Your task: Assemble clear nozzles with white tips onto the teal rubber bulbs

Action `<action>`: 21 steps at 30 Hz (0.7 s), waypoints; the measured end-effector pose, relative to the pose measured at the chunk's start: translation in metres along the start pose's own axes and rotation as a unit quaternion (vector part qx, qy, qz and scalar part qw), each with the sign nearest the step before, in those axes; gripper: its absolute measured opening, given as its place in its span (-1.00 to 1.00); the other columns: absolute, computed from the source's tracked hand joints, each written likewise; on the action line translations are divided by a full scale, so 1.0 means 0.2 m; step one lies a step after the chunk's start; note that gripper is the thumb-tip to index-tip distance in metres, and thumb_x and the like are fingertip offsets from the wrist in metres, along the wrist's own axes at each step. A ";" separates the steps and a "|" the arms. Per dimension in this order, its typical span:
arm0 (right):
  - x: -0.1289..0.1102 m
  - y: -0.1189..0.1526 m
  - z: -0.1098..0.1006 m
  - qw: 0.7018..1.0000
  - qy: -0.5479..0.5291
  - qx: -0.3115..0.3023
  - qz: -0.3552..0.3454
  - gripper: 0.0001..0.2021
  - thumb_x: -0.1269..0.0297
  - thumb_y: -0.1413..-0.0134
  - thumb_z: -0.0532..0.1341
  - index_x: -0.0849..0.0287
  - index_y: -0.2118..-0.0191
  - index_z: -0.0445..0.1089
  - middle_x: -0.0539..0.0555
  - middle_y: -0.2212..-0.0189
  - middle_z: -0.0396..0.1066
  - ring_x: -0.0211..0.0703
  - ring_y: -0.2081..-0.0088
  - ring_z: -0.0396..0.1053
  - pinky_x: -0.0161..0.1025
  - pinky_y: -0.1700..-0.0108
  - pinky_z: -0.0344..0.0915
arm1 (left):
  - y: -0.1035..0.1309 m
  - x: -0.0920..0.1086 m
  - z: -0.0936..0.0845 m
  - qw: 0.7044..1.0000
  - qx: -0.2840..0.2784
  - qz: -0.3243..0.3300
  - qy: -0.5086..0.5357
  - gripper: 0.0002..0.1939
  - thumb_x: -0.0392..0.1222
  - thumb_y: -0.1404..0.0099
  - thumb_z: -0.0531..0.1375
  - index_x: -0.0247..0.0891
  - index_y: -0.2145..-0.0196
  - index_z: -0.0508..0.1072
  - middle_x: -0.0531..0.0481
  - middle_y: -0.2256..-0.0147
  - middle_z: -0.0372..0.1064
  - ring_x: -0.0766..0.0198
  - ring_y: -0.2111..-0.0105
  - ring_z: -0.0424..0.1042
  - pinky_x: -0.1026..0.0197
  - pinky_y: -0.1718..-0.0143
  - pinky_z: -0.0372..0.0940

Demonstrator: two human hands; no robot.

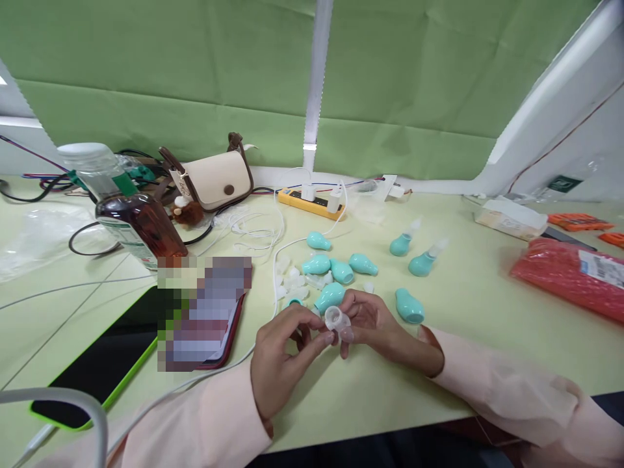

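Note:
Both my hands meet over the near middle of the pale green table (487, 305). A small clear plastic cap (334, 318) sits between their fingertips. My left hand (283, 354) pinches it from the left, and my right hand (370, 325) holds it from the right. Just behind my fingers lie several teal rubber bulbs (341, 272), one of them (330, 296) touching my fingertips. A heap of clear caps (295, 279) lies to their left. Two bulbs with clear tips fitted (423, 261) lie farther back on the right.
A brown-liquid bottle (127, 208) stands at left, next to a cream handbag (214, 179). A phone in a red case (205, 312) and a green-edged tablet (97, 370) lie near left. A yellow power strip (312, 203) with white cables is behind. Red packets (565, 273) lie right.

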State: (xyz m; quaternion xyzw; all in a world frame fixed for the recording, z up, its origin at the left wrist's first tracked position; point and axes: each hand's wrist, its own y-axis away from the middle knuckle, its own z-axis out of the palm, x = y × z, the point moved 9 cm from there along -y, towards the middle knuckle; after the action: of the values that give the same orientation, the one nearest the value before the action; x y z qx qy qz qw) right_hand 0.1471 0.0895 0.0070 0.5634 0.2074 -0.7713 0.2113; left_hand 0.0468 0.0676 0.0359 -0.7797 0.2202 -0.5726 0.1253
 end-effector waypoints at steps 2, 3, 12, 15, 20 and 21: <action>0.01 0.01 0.02 1.000 0.009 -0.010 -0.010 -0.80 0.35 0.11 0.23 0.21 0.42 0.14 -0.01 0.51 0.37 -0.28 0.46 0.36 -0.34 0.54 0.35 | -0.01 0.00 0.00 1.000 -0.006 -0.006 0.012 -0.98 -0.31 -0.12 0.17 -0.29 0.44 0.37 0.06 0.52 0.29 0.39 0.53 0.27 0.36 0.55 0.21; 0.02 0.02 0.03 1.000 0.021 -0.014 -0.016 -0.81 0.34 0.08 0.21 0.20 0.42 0.13 -0.01 0.50 0.37 -0.30 0.46 0.36 -0.34 0.53 0.35 | -0.01 0.00 -0.01 1.000 -0.001 -0.001 0.019 -0.98 -0.32 -0.11 0.19 -0.30 0.43 0.39 0.06 0.54 0.30 0.39 0.54 0.27 0.36 0.56 0.20; 0.01 0.05 0.03 0.994 0.108 -0.011 -0.003 -0.86 0.28 0.00 0.15 0.23 0.39 0.19 0.03 0.50 0.36 -0.32 0.46 0.35 -0.37 0.51 0.32 | -0.01 0.08 -0.03 0.997 0.023 0.052 0.053 -0.89 -0.42 -0.12 0.16 -0.34 0.41 0.48 0.01 0.55 0.36 0.37 0.55 0.33 0.33 0.52 0.26; 0.02 0.05 0.03 0.994 0.110 -0.001 -0.006 -0.85 0.26 0.00 0.15 0.21 0.41 0.15 0.03 0.50 0.36 -0.31 0.46 0.34 -0.35 0.49 0.32 | 0.00 0.12 -0.05 0.996 0.036 0.086 0.009 -0.87 -0.45 -0.13 0.14 -0.35 0.39 0.47 -0.02 0.53 0.35 0.36 0.52 0.33 0.31 0.50 0.28; 0.02 0.06 0.01 0.989 0.136 0.039 -0.037 -0.79 0.27 0.03 0.17 0.17 0.46 0.08 -0.03 0.57 0.33 -0.34 0.52 0.31 -0.35 0.49 0.29 | 0.03 0.21 -0.05 0.973 0.055 0.194 -0.110 -0.85 -0.48 -0.11 0.14 -0.35 0.35 0.42 -0.05 0.48 0.36 0.33 0.48 0.34 0.30 0.50 0.29; 0.02 0.07 0.01 0.988 0.143 0.042 -0.041 -0.79 0.27 0.03 0.17 0.16 0.46 0.07 -0.04 0.58 0.32 -0.34 0.53 0.31 -0.35 0.49 0.28 | 0.04 0.22 -0.05 0.966 0.056 0.215 -0.135 -0.85 -0.48 -0.10 0.14 -0.35 0.35 0.41 -0.05 0.49 0.36 0.33 0.49 0.33 0.30 0.50 0.28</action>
State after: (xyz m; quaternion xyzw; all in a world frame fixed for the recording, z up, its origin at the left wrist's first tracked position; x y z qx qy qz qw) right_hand 0.1519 0.0766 0.0023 0.6672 0.2257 -0.6989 0.1242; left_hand 0.0476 0.0392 0.0727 -0.7758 0.3311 -0.4334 0.3173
